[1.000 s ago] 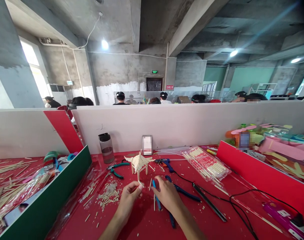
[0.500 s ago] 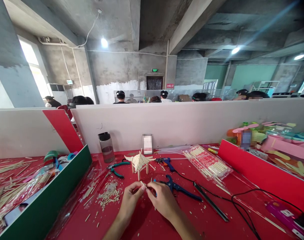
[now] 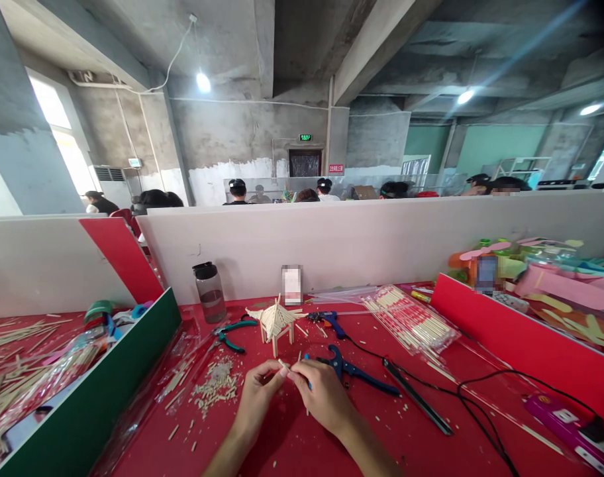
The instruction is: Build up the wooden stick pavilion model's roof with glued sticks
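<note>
My left hand [image 3: 257, 397] and my right hand [image 3: 322, 397] meet over the red table [image 3: 292, 444], fingertips pinched together on a short wooden stick piece [image 3: 283, 364]. A thin blue tool shows under my right fingers; whether they grip it I cannot tell. Just beyond them stands a small pavilion model made of sticks [image 3: 276, 319]. Blue-handled cutters [image 3: 354, 371] lie right of my right hand. Green-handled pliers [image 3: 232, 331] lie to the left of the model.
A pile of stick offcuts [image 3: 215, 384] lies left of my hands. A water bottle [image 3: 210, 291], a glue gun [image 3: 329, 321], a bag of sticks [image 3: 411, 326] and black cables [image 3: 471, 397] sit around. A white partition [image 3: 381, 245] backs the table; people sit beyond.
My right hand left the table by the blue tool and came to my left hand, and both now pinch the stick piece. The blue cutters lie uncovered.
</note>
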Tool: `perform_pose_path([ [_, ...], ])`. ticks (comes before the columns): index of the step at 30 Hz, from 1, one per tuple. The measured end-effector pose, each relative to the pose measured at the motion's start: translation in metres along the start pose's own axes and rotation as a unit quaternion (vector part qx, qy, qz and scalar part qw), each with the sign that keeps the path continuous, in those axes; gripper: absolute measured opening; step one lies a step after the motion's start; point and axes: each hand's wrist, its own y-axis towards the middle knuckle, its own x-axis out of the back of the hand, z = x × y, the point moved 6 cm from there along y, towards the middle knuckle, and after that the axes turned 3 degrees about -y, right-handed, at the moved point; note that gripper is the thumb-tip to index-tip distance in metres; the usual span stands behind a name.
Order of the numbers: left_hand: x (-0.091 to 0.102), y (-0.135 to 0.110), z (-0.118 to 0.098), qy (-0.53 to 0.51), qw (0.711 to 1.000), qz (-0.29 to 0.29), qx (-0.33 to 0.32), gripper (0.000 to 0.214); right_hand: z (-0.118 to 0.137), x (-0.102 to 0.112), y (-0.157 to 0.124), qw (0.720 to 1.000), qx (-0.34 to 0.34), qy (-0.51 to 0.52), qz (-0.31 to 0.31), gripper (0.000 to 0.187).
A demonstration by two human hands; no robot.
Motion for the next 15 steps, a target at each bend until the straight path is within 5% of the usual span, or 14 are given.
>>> perform_pose_path([
  [6, 0.008, 0.006, -0.013, 0.111, 0.992, 0.049, -0.044, 0.042, -0.009, 0.002, 0.001, 0.998, 0.001, -0.068, 0.017, 0.021],
  [15, 0.009, 0.001, -0.038, 0.383, 0.901, 0.147, -0.138, 0.026, -0.011, -0.003, 0.0, 0.992, 0.013, -0.103, 0.066, 0.022],
])
